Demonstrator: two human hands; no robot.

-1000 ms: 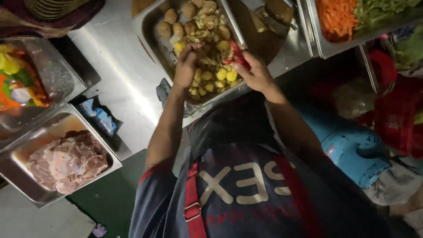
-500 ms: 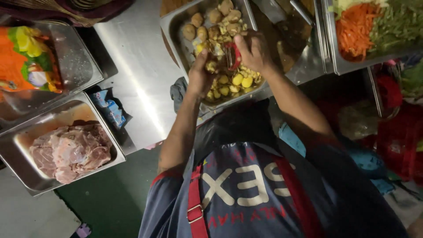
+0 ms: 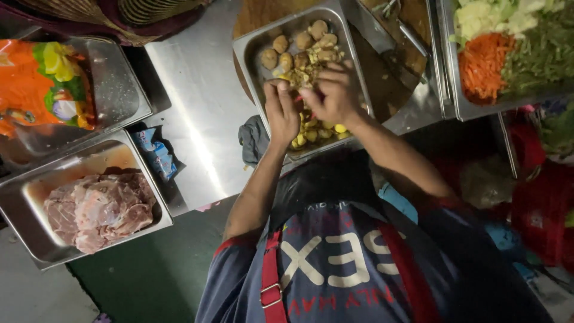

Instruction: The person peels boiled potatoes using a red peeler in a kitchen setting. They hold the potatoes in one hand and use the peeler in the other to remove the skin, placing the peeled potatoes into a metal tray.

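A steel tray (image 3: 254, 54) on the counter holds small brown unpeeled potatoes (image 3: 299, 45) at its far end and yellow peeled pieces (image 3: 317, 133) near me, with peel scraps between. Both my hands work together over its middle. My left hand (image 3: 281, 113) has its fingers curled around a small potato that is mostly hidden. My right hand (image 3: 336, 91) is closed against it, gripping a red-handled tool (image 3: 297, 99) of which only a sliver shows between the hands.
A tray of raw meat (image 3: 95, 209) sits at the near left, and a tray with an orange packet (image 3: 42, 90) behind it. A tray of shredded carrot and greens (image 3: 496, 60) stands at the right. A dark cloth (image 3: 254, 139) and blue packet (image 3: 154, 152) lie on the steel counter (image 3: 203, 101).
My right hand has moved left to meet the left hand over the tray, and the red handle is now almost covered. The view has tilted so the trays sit lower in the frame.
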